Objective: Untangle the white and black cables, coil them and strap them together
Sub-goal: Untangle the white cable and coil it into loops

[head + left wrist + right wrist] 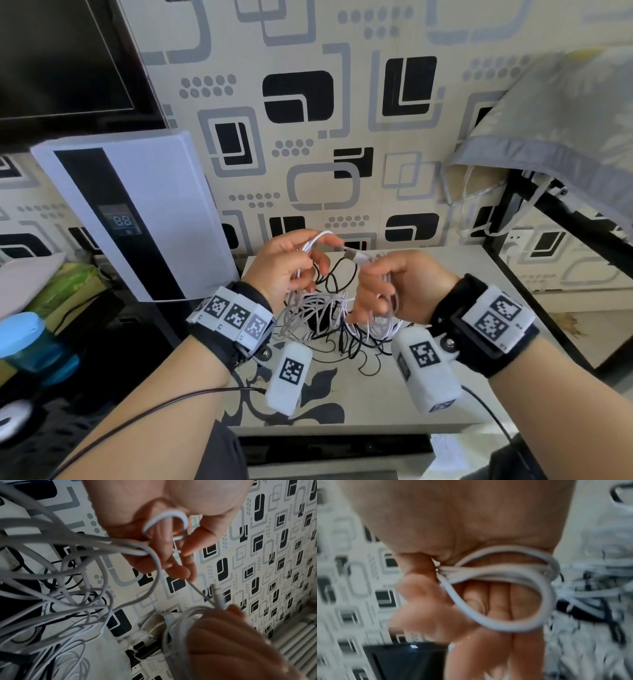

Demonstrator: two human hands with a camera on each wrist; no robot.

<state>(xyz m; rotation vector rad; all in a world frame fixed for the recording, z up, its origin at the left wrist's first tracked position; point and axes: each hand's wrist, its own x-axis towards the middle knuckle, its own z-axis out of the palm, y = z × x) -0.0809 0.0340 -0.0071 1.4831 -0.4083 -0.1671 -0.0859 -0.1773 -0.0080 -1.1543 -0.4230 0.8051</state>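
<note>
1. Here, both hands are raised above the counter (445,377), close together, each gripping part of the white cable (310,308).
2. The left hand (284,270) has its fingers curled round a small bend of white cable; in the left wrist view that bend (164,520) loops over a finger, and thumb and fingertips pinch a strand below it.
3. The right hand (400,284) closes on several gathered white loops; the right wrist view shows them (513,582) bunched between thumb and palm and curving out round the folded fingers.
4. A short stretch of white cable runs between the two hands, with a connector end (354,255) just above the right hand's thumb.
5. Below the hands, the remaining white cable hangs in loose, overlapping loops down to the counter.
6. The black cable (337,274) is threaded through those white loops, arching up between the hands and trailing in thin curls (368,359) over the counter top; the two remain tangled.
7. A dark lump lies in the middle of the pile; what it is cannot be told.
8. A white appliance with a dark display panel (137,212) leans against the patterned wall to the left of the counter, and a blue-lidded container (24,337) stands at the far left.
</note>
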